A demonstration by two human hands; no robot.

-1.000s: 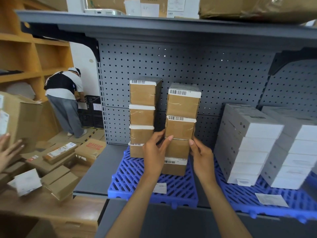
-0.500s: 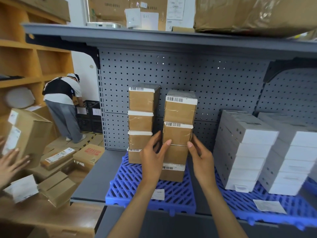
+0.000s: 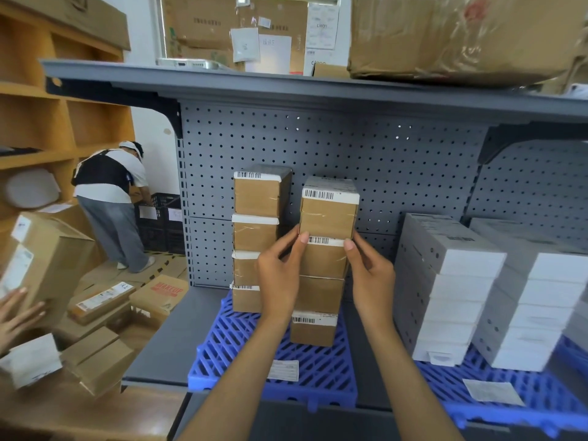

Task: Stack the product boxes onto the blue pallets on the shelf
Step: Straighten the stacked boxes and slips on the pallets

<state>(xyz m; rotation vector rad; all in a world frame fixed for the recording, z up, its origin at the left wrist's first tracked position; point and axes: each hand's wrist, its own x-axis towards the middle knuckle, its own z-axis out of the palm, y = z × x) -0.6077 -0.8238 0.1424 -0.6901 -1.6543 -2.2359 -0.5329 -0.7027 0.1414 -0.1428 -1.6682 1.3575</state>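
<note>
While the left hand (image 3: 280,275) and right hand (image 3: 372,276) clamp its flanks at 9 and 3 o'clock, equally near: front stack (image 3: 323,262), four brown boxes, long axis upright, standing on blue pallet (image 3: 241,345); rear stack (image 3: 256,202) just beside, 10 o'clock.

Grey metal shelf (image 3: 165,345) carrying two blue pallets side by side.
The left pallet (image 3: 241,354) reaches the shelf's front edge, with bare grey shelf to its left. It bears two stacks of brown boxes (image 3: 327,214), each four high, and a paper slip (image 3: 284,370) near its front. A strip of shelf separates it from the right pallet (image 3: 541,396), which bears two stacks of white boxes (image 3: 451,281) and a second slip (image 3: 491,391). A pegboard wall (image 3: 381,160) stands behind.
</note>
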